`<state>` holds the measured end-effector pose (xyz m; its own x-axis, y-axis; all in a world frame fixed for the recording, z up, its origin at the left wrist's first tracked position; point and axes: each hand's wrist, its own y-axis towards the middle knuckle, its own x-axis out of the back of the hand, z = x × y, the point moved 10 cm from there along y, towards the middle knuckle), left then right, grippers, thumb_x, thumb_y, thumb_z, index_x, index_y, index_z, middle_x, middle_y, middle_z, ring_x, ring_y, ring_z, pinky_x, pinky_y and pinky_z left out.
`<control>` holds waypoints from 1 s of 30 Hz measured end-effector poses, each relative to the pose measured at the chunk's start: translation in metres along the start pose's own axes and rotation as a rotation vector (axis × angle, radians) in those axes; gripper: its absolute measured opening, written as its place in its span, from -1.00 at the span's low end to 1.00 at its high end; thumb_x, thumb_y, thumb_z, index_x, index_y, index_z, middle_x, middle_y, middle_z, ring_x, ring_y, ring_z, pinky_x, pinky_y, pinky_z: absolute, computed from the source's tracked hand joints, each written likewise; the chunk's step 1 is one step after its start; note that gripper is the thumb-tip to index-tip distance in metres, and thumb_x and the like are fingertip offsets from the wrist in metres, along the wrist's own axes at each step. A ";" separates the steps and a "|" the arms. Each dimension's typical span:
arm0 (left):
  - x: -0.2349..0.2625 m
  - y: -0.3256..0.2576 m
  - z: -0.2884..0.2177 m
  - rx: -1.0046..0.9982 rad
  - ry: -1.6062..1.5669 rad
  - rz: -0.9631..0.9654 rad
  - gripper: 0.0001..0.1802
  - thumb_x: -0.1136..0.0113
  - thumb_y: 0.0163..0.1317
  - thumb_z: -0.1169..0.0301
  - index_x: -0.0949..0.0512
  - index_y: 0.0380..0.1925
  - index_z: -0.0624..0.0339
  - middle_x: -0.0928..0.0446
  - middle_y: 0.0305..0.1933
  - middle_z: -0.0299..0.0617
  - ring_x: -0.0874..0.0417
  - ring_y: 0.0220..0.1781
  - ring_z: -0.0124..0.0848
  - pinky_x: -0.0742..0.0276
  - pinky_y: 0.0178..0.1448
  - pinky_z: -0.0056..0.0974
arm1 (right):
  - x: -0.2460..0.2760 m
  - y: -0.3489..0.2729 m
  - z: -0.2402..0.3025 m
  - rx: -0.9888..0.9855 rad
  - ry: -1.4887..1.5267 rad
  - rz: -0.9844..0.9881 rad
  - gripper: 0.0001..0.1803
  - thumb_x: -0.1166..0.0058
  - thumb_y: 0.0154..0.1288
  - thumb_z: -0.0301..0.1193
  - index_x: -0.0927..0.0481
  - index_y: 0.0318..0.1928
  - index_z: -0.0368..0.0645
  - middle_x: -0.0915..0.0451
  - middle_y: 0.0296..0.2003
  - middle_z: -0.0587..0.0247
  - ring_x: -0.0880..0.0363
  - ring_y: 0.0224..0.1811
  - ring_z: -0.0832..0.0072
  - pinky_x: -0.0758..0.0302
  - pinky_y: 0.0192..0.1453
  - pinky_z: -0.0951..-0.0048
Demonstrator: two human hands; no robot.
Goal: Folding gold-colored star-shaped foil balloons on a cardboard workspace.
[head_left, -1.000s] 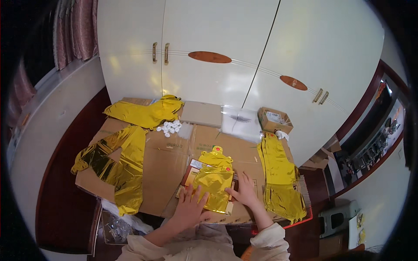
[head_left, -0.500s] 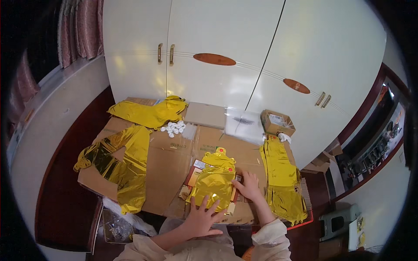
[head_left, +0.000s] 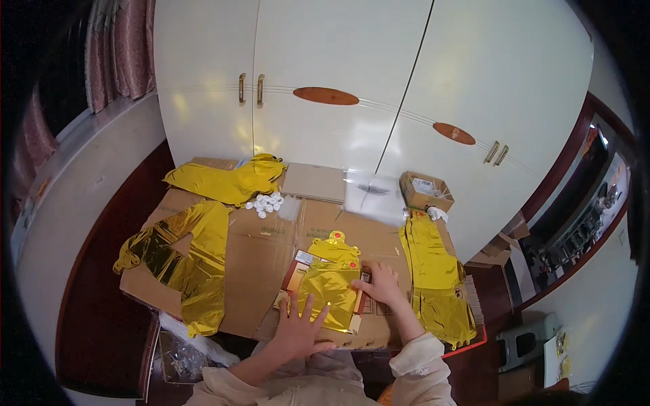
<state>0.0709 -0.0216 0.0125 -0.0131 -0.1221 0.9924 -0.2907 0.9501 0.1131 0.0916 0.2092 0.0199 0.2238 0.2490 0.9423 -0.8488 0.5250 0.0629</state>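
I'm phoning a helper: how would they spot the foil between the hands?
In front of the white cabinet lies brown cardboard. Near its front edge, the left hand and right hand flank the squarish gold foil. Unlike the larger gold sheets around it, it is compact.

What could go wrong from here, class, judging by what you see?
The gold foil could crease under the spread left hand. The loose white pieces could scatter if the cardboard is knocked. The gold sheet at left seems to overhang the edge and might slip.
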 end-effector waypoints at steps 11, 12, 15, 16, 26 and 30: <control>-0.007 0.003 0.000 0.011 -0.004 0.043 0.07 0.10 0.06 -0.53 -0.13 0.47 -0.17 0.08 0.54 0.25 0.31 0.49 0.53 0.30 0.35 0.62 | -0.038 0.023 -0.043 0.011 0.781 0.304 -0.64 -0.11 0.35 -0.14 -0.61 -0.08 -0.18 -0.63 -0.33 0.38 -0.59 -0.26 0.53 -0.49 -0.15 0.50; -0.005 0.002 0.000 0.016 -0.006 0.032 0.06 0.10 0.06 -0.53 -0.14 0.47 -0.17 0.07 0.53 0.26 0.28 0.49 0.54 0.29 0.35 0.62 | -0.038 0.020 -0.041 0.000 0.843 0.341 -0.70 -0.09 0.37 -0.22 -0.61 -0.10 -0.19 -0.62 -0.34 0.40 -0.57 -0.28 0.56 -0.48 -0.18 0.51; -0.004 0.001 0.001 0.020 -0.022 0.008 0.05 0.09 0.06 -0.52 -0.17 0.46 -0.17 0.04 0.52 0.28 0.22 0.48 0.54 0.27 0.35 0.61 | -0.030 0.007 -0.038 -0.048 0.917 0.381 -0.84 -0.05 0.39 -0.40 -0.61 -0.16 -0.22 -0.59 -0.38 0.44 -0.53 -0.35 0.63 -0.48 -0.23 0.55; -0.006 0.000 0.002 0.024 -0.032 0.007 0.05 0.09 0.07 -0.52 -0.17 0.46 -0.16 0.05 0.52 0.28 0.20 0.48 0.54 0.27 0.36 0.60 | -0.027 0.004 -0.037 -0.068 0.865 0.352 -0.86 -0.05 0.39 -0.43 -0.60 -0.17 -0.22 -0.59 -0.38 0.42 -0.52 -0.37 0.63 -0.48 -0.23 0.56; -0.004 0.001 0.001 0.057 -0.023 0.039 0.07 0.00 0.03 -0.49 -0.16 0.46 -0.13 0.05 0.51 0.28 0.14 0.48 0.48 0.30 0.40 0.56 | 0.103 -0.047 -0.210 -0.467 0.753 -0.343 -0.84 -0.01 0.36 -0.45 -0.56 -0.20 -0.31 -0.59 -0.48 0.23 -0.55 -0.54 0.52 -0.42 -0.52 0.48; -0.007 0.005 -0.002 0.030 -0.071 0.032 0.07 -0.01 0.04 -0.48 -0.17 0.45 -0.10 0.08 0.52 0.30 0.17 0.49 0.49 0.30 0.40 0.55 | 0.089 -0.074 -0.288 -0.498 0.497 -0.429 -0.86 -0.03 0.35 -0.46 -0.57 -0.24 -0.31 -0.58 -0.49 0.30 -0.52 -0.54 0.58 -0.39 -0.50 0.51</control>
<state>0.0712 -0.0154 0.0062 -0.0908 -0.1131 0.9894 -0.3177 0.9449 0.0789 0.3126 0.4269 0.0039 0.7657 0.2147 0.6064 -0.3557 0.9267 0.1211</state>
